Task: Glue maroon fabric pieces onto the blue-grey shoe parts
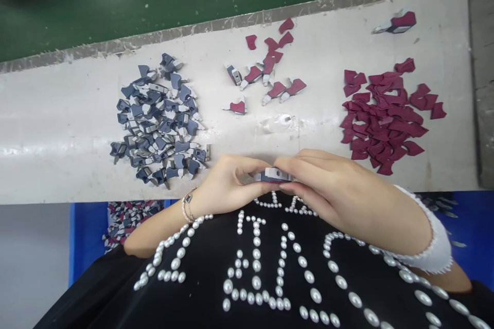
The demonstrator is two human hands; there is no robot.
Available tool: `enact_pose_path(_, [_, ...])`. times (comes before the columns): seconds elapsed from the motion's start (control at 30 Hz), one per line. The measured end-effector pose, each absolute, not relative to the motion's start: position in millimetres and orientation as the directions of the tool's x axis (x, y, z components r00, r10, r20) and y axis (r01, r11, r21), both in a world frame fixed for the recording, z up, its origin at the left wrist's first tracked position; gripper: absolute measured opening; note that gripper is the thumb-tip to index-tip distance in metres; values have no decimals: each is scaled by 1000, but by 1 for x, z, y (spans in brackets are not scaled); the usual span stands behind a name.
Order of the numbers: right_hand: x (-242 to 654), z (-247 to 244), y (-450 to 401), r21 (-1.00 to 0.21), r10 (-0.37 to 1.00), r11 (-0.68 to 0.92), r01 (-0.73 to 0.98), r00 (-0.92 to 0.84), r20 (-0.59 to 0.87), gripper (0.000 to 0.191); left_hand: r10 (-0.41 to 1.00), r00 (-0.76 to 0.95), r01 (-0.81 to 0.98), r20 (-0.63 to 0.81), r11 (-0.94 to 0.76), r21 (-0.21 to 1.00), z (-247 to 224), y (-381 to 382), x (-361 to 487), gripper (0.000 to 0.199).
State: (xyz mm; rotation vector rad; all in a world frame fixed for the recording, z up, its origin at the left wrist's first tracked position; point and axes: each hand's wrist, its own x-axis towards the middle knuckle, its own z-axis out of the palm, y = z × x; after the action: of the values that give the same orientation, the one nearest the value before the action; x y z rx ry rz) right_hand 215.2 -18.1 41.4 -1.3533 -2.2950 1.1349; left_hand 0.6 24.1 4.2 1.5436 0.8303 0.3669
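Note:
Between my two hands, close to my body, is a small grey plastic part [275,175] with a hole in its light side and a dark red strip below. My left hand [227,182] pinches its left end between thumb and fingers. The right end is gripped by my right hand [328,185], whose fingers cover much of it. On the table beyond, left of my hands, lies a heap of dark blue-grey and light grey plastic parts [158,123]. A heap of dark red flat pieces [386,113] lies to the right.
Several assembled parts [276,90] and loose red pieces [286,39] are scattered mid-table. One assembled part [401,21] lies at the far right. Below the white table [57,128] are a blue bin [88,236] of parts at left and a blue bin [469,226] at right.

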Motion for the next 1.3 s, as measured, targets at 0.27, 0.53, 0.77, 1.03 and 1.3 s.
enact_pose_path(0.27, [214, 41, -16, -715, 804, 276, 642, -562, -194, 19, 565, 813, 243, -143, -105, 964, -1, 32, -6, 25])
enact_pose_path(0.53, [216, 41, -15, -754, 776, 281, 593, -603, -185, 20, 542, 832, 229, -118, -142, 963, -4, 32, -11, 20])
enact_pose_path(0.77, [211, 38, -18, -707, 814, 268, 655, -546, -197, 18, 501, 860, 256, -100, -254, 933, -3, 32, -10, 17])
enact_pose_path(1.03, [207, 32, -18, -671, 810, 285, 684, -546, -213, 15, 543, 840, 256, -2, -394, 883, -8, 26, -9, 18])
enact_pose_path(1.3, [205, 21, -13, -734, 761, 213, 645, -581, -290, 13, 476, 857, 338, -197, -230, 913, -12, 28, -8, 22])
